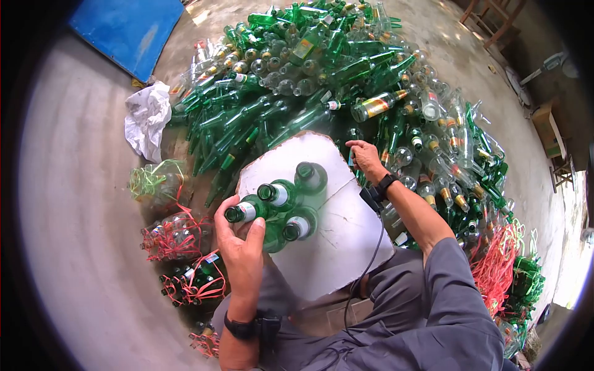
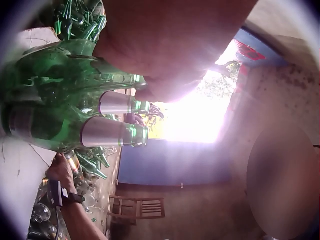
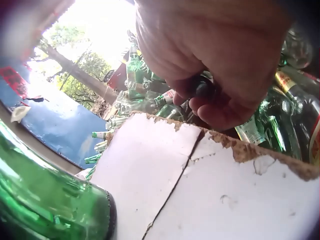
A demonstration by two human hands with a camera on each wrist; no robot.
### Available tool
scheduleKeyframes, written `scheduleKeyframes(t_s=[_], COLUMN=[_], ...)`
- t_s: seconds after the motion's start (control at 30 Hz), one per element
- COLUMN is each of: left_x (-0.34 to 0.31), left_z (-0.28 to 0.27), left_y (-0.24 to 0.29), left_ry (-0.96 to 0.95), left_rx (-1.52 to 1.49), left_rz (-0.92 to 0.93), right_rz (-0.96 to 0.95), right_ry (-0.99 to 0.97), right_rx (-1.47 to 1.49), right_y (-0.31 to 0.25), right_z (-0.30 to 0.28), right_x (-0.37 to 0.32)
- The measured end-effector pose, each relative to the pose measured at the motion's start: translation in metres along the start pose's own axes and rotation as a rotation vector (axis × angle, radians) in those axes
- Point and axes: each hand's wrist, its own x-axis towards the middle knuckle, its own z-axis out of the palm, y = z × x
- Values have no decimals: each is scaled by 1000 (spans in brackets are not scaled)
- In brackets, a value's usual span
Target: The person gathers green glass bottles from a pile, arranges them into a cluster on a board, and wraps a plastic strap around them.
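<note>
Green glass dominates the scene. We record four green bottles [image 1: 284,204] standing upright, shoulders touching, in a tight cluster on a white board [image 1: 346,247] laid across the seated person's lap.

The left hand [image 1: 242,238] is at the near-left side of that cluster. Its thumb and fingers curl round the near-left bottle [image 1: 244,212] below the neck, and the left wrist view shows the palm close over the bottle shoulders [image 2: 60,110].

The right hand [image 1: 366,157] is well apart from the cluster, reaching past the far, ragged edge of the board into the bottle pile [image 1: 322,68]. In the right wrist view its fingers [image 3: 220,107] are closed round a dark bottle [image 3: 202,87], of which only a short stretch shows. We cannot tell its full length or how it lies.

The governing relation is this: the dark bottle lies beyond the board, up and to the right of the cluster, with bare board between them. The cluster's long axes run vertically. The right hand alone is near the pile, and the left is the nearer to the standing bottles.

Bundles tied with red cord [image 1: 179,235] lie on the floor to the person's left.
</note>
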Motion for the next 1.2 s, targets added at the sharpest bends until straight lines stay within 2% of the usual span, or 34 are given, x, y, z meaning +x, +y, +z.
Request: scheduleKeyframes(t_s=[0.27,0.33,0.4,0.57,0.73,0.8,0.87,0.97,1.13,1.2], left_x=[1,1,2,4,2,4,7,9,8,11], left_z=[2,1,1,1,-1,-2,0,2,1,1], left_y=[-2,-4,-9,-8,-5,-10,-16,-24,-27,-32], left_ry=[40,35,34,79,78,96,107,131,135,142], left_rx=[42,-43,-84,51,54,100,144,41,52,73], left_rz=[24,-15,-33,41,25,31,40,73,82,85], right_rz=[-203,-218,-315,-313,-299,-477,-449,-531,-592,-682], right_ry=[73,99,114,118,83,100,117,111,99,59], right_rx=[-230,-285,-431,-429,-456,-708,-776,-963,-990,-1078], right_y=[-22,-26,-29,-50,-83,-96,-122,-156,-177,-179], right_z=[-2,-8,-16,-24,-36,-41,-38,-25,-2,8], right_x=[-30,-38,-39,-73,-121,-140,-172,-222,-273,-283])
